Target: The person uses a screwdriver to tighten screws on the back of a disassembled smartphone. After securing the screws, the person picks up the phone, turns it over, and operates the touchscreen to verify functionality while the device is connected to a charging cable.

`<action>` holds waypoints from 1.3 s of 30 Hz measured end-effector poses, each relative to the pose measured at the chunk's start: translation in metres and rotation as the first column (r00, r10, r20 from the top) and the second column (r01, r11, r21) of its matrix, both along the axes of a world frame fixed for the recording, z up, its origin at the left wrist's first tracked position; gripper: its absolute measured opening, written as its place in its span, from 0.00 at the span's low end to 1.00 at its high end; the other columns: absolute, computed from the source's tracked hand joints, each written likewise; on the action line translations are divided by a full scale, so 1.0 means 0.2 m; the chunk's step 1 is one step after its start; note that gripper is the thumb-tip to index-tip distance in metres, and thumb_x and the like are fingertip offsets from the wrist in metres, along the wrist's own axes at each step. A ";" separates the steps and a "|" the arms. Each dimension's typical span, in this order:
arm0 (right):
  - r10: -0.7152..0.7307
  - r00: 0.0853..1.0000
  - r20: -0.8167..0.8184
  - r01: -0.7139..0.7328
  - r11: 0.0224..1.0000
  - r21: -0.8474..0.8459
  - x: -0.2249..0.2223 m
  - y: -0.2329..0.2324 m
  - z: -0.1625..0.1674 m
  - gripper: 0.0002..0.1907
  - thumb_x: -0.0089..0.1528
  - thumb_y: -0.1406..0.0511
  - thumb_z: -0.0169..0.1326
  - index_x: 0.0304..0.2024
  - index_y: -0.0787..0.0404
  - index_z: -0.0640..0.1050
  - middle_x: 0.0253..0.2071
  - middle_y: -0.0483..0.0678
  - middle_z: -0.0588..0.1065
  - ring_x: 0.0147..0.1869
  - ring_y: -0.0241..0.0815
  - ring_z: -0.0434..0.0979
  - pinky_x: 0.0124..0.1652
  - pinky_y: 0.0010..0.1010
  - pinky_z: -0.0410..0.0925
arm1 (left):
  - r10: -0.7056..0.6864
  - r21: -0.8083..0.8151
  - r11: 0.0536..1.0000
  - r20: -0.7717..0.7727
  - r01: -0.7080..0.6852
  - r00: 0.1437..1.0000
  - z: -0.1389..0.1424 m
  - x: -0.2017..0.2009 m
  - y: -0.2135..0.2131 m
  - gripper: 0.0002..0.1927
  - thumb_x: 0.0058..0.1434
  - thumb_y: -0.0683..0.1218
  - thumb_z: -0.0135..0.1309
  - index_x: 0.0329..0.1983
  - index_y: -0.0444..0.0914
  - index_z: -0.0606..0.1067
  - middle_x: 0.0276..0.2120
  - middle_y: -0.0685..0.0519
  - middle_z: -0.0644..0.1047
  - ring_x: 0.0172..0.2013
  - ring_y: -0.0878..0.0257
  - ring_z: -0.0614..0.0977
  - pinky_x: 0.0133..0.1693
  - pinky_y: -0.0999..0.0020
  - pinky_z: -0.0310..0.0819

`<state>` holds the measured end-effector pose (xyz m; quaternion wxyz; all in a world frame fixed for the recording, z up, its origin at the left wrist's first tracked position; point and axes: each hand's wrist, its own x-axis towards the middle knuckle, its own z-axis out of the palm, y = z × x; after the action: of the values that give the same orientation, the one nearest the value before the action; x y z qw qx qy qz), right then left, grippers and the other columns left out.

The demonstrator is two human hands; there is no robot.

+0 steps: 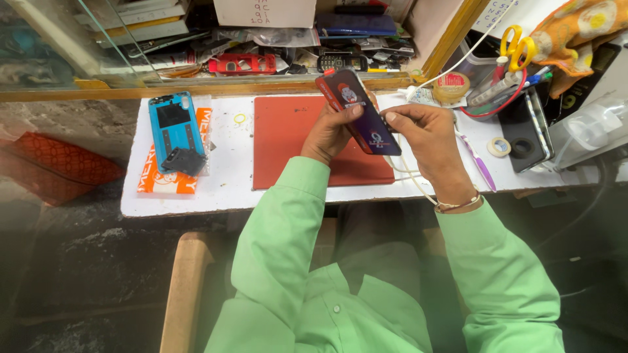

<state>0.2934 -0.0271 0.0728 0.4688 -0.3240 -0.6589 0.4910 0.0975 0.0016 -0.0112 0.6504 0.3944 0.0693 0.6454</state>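
The left hand (329,134) gripped a dark smartphone in a red case (356,111), its thumb pressed on the lit screen and its fingers wrapped behind the phone's back. The phone was held tilted above the far edge of a flat red rubber work mat (288,140), clear of the mat's surface. The right hand (428,140) was closed at the phone's lower end, thumb tip touching the glass near the bottom corner; a thin white cable (409,171) ran beneath that hand toward the phone, though whether it was plugged in could not be made out from this angle.

The mat lay on a white worktable (226,186). Well to the left sat a blue phone back cover (173,124) with a small dark part resting on its lower end, both on top of an orange printed packet (167,183). To the right of the hands lay a purple toothbrush (479,163), a small roll of tape (500,146) and a black phone face down (523,127). Yellow-handled scissors (513,46) stood in a holder at the far right.
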 end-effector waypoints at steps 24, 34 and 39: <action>0.046 0.996 -0.077 -0.042 0.998 0.042 -0.09 -0.05 0.04 0.06 0.65 0.74 0.59 0.43 0.73 0.82 0.36 0.48 0.81 0.38 0.32 0.79 0.42 0.21 0.73 | -0.104 0.039 0.994 0.099 0.101 0.990 -0.02 -0.02 0.01 0.22 0.60 0.53 0.66 0.48 0.34 0.76 0.41 0.50 0.78 0.44 0.59 0.82 0.50 0.63 0.78; 0.026 1.000 -0.011 -0.026 0.999 0.030 -0.11 -0.07 0.09 0.06 0.62 0.74 0.62 0.41 0.72 0.82 0.35 0.47 0.81 0.37 0.30 0.78 0.40 0.19 0.71 | -0.121 0.042 0.992 0.106 0.117 0.987 -0.06 -0.02 0.02 0.20 0.59 0.53 0.67 0.45 0.34 0.76 0.43 0.50 0.78 0.44 0.60 0.81 0.48 0.64 0.79; 0.022 0.999 0.026 -0.022 0.999 0.023 -0.10 -0.05 0.09 0.06 0.61 0.74 0.63 0.40 0.72 0.83 0.35 0.48 0.81 0.37 0.30 0.78 0.41 0.20 0.71 | -0.124 0.026 0.992 0.081 0.123 0.989 -0.05 -0.03 0.01 0.22 0.58 0.52 0.67 0.46 0.33 0.77 0.42 0.49 0.78 0.44 0.59 0.81 0.50 0.62 0.79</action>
<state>0.2732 -0.0376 0.0905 0.4587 -0.3175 -0.6739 0.4844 0.0923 0.0045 -0.0211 0.6874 0.3777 0.0113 0.6203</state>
